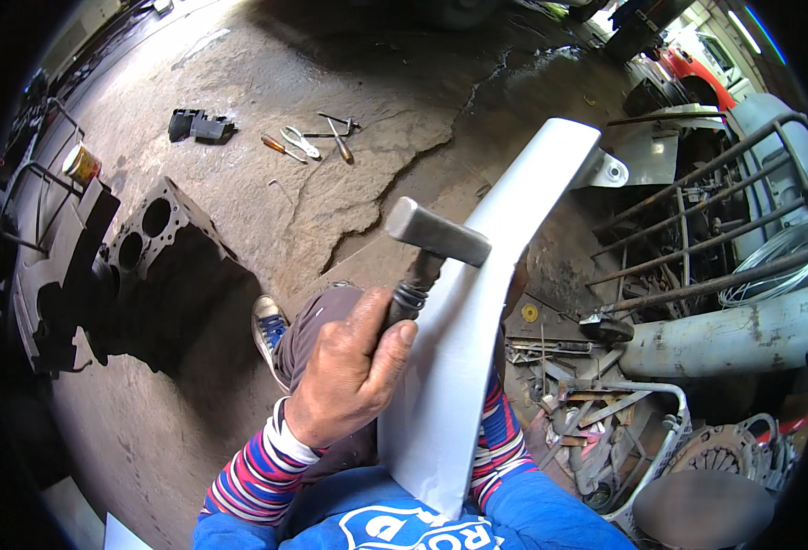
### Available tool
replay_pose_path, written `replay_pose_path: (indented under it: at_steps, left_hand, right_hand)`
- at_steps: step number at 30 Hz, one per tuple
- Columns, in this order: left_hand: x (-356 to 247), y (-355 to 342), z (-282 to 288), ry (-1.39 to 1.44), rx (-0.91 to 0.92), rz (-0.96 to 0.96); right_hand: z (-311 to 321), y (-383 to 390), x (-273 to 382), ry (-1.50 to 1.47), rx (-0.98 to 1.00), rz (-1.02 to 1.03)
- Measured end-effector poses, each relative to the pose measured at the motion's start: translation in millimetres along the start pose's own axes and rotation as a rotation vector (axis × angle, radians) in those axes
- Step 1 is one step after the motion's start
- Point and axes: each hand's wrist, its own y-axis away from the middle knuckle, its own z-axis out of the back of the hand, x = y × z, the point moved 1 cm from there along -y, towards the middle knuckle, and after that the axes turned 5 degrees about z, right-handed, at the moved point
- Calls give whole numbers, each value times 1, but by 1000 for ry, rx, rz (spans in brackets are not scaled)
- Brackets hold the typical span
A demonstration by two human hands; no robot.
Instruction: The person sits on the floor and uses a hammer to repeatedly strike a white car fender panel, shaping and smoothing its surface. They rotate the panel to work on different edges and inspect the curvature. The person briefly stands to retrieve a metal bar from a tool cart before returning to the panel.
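Note:
My left hand (pixel 349 367) is closed round the dark handle of a hammer (pixel 436 234), whose steel head is over the face of a long, pale grey metal panel (pixel 440 385); contact is unclear. The panel slants from my lap toward the upper right and has a bracket (pixel 610 170) near its far end. My right forearm, in a striped sleeve (pixel 505 440), goes behind the panel, which hides that hand and its fingers.
An engine block (pixel 161 225) stands left. Pliers (pixel 298 140), screwdrivers (pixel 340 142) and a black part (pixel 202 126) lie on the cracked floor (pixel 395 82). At right are a metal rack (pixel 688 252), a corroded cylinder (pixel 711 335) and piled scrap parts (pixel 596 431).

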Motion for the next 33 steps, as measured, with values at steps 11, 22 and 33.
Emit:
replay_pose_path:
  at_steps: [11, 22, 33]
  left_hand:
    - [-14, 9, 11, 245, -117, 54]
    - [-7, -11, 25, -44, -142, -199]
    - [14, -18, 6, -23, 137, -83]
  right_hand:
    - [12, 9, -3, 32, -5, -20]
    - [13, 11, -8, 54, -11, -28]
    - [16, 15, -14, 68, -17, -33]
